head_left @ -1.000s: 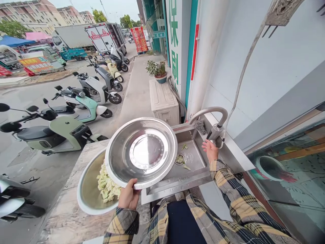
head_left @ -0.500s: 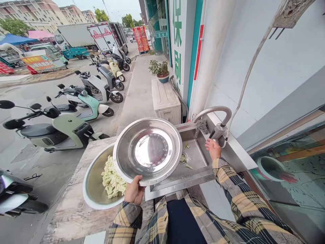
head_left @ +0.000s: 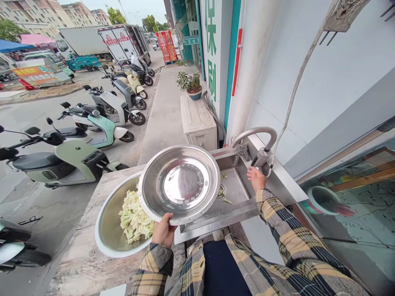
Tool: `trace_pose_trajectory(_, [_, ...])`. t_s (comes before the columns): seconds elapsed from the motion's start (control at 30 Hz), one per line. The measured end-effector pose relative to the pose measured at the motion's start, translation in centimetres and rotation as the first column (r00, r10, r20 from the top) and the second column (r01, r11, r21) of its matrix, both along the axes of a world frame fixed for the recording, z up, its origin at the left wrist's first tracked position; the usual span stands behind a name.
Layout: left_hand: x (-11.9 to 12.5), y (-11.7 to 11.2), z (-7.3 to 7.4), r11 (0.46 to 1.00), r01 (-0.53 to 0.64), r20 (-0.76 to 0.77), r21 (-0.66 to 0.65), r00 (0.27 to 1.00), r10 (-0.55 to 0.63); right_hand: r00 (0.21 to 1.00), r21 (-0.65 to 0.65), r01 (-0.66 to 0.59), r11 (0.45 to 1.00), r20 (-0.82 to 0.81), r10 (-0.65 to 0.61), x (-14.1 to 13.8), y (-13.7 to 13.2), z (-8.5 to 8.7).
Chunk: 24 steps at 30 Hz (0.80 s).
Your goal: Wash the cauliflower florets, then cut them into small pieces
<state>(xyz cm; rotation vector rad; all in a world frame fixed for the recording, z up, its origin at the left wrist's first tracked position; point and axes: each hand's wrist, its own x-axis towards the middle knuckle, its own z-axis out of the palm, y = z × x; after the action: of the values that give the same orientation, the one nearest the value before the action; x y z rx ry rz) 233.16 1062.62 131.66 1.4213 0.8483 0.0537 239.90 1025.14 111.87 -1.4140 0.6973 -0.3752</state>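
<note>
My left hand (head_left: 164, 231) grips the near rim of a shiny steel basin (head_left: 185, 185), thumb on top. The basin is tilted toward me, with only water drops showing in it. It covers part of a larger metal bowl (head_left: 106, 230) holding cut cauliflower (head_left: 135, 218). My right hand (head_left: 256, 179) is by the base of the faucet (head_left: 264, 155), fingers extended and apart, holding nothing; whether it touches the lever I cannot tell. Below lies the steel sink (head_left: 237, 187), with green scraps (head_left: 227, 201) near its drain. No stream of water shows from the spout.
A wood-patterned table (head_left: 80, 250) carries the large bowl, left of the sink. A steel-wool scrubber (head_left: 243, 152) sits at the sink's back corner. Beyond stand a white outdoor unit (head_left: 199, 119) with a potted plant (head_left: 194, 88), and parked scooters (head_left: 74, 160). A wall rises on the right.
The view has shifted slightly, moving the surroundings left. My left hand still holds the basin, its tilt nearly the same. My right hand remains beside the faucet.
</note>
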Motion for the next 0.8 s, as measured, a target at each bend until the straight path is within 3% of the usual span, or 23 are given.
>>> trace_pose_trajectory(0.1, [0.0, -0.3, 0.1, 0.988, -0.080, -0.030, -0.129, 0.997, 0.076, 1.000, -0.002, -0.002, 1.000, -0.009, 0.001, 0.0, 0.0, 0.1])
trace_pose_trajectory(0.57, [-0.4, -0.3, 0.0, 0.992, -0.080, -0.026, -0.099, 0.997, 0.078, 0.997, 0.020, -0.037, 0.999, -0.062, 0.038, -0.9, 0.9, 1.3])
trace_pose_trajectory(0.8, [-0.3, -0.5, 0.3, 0.989, -0.113, -0.056, -0.095, 0.993, 0.108, 0.991, 0.149, 0.128, 0.980, 0.022, -0.133, -2.0, 1.2, 3.0])
